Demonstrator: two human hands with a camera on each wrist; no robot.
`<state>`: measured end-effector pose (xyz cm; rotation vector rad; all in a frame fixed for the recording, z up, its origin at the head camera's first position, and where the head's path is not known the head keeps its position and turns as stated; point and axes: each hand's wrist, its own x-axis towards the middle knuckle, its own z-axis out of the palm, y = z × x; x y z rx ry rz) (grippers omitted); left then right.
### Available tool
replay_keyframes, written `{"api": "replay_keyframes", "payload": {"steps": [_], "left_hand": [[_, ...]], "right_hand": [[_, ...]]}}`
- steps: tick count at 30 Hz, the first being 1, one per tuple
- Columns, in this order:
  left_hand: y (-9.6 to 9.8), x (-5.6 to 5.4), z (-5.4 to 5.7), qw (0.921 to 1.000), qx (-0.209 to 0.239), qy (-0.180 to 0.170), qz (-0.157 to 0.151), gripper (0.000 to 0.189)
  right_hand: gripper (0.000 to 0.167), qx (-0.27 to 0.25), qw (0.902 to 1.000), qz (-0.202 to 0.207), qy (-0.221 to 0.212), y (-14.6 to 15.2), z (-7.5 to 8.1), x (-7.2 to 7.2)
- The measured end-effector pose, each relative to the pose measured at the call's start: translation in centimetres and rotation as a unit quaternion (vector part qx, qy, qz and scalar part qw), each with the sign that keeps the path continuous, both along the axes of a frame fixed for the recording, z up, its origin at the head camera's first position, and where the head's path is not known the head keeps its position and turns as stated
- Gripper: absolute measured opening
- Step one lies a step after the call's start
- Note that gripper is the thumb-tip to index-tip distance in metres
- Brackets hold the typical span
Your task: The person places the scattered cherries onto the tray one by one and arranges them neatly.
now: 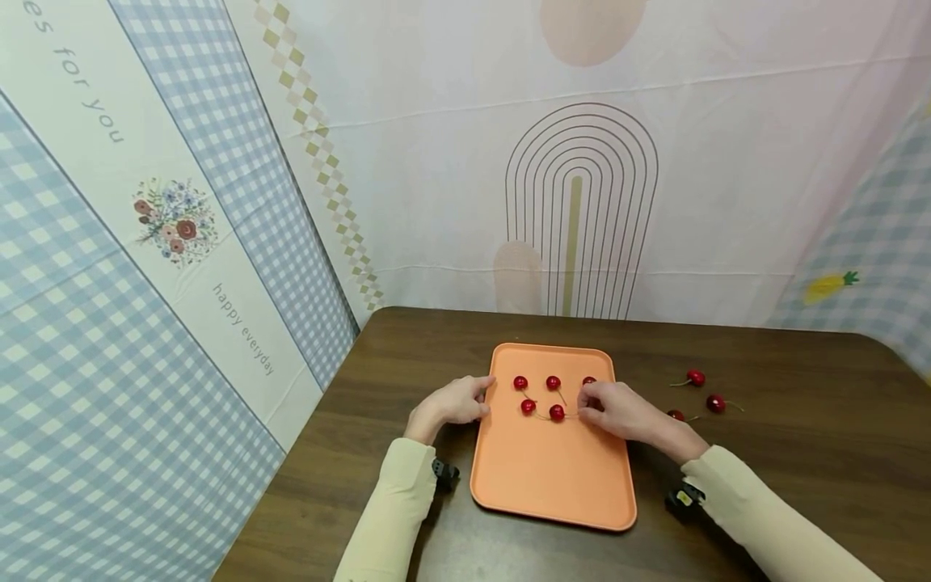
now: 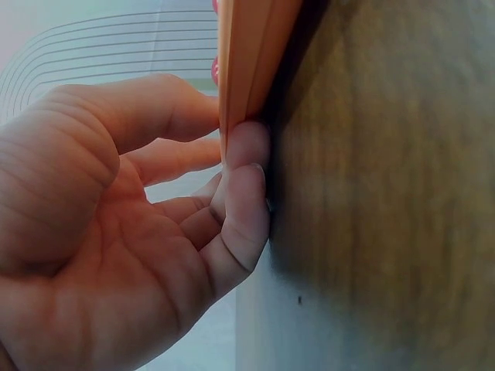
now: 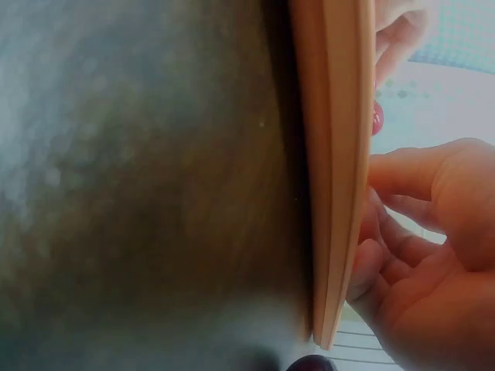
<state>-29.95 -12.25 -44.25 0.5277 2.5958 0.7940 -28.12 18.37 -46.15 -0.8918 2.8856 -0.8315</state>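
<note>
Orange plastic, by the look of it, makes up the tray (image 1: 553, 485) lying flat before the person, turned lengthwise from near to far. The left hand (image 1: 454, 402) grips its left rim, thumb against the edge and some fingertips curled to the outer side below it; I take that as a way of steadying the tray while the other hand works. The right hand (image 1: 618, 411) reaches over the right rim with thumb and fingers bent together low above the surface. Whether they pinch anything I cannot tell, as the fingers cover the spot.

Red cherries with thin stems sit in the far half of the tray. Three form a far row: a left one (image 1: 520, 382), a middle one (image 1: 553, 382) and a right one (image 1: 588, 381) partly behind the right hand. Two more, one at left (image 1: 528, 406) and one (image 1: 557, 413) to its right, lie just nearer. Their spacing looks deliberate, probably meant as tidy rows. Off to the right, three loose cherries (image 1: 716, 402) lie scattered on the wood, within easy reach of the right hand.

Dark brown wood grain covers the table (image 1: 320, 493), its corners rounded. Beyond it hangs a pale cloth (image 1: 436, 194) printed with arches; blue gingham (image 1: 58, 339) with a lettered white strip fills the left side.
</note>
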Motion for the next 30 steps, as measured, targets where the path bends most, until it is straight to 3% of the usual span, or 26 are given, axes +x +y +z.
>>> {"api": "replay_keyframes", "payload": {"steps": [11,30], "left_hand": [[-0.03,0.08,0.11,1.0000,-0.003,0.001,0.001,0.066],[0.03,0.05,0.04,1.0000,-0.002,0.001,-0.001,0.066]], "right_hand": [[0.013,0.040,0.9980,0.048,0.010,-0.20,0.08,-0.04],[0.019,0.061,0.9915,0.105,0.048,0.16,0.36,0.02]]}}
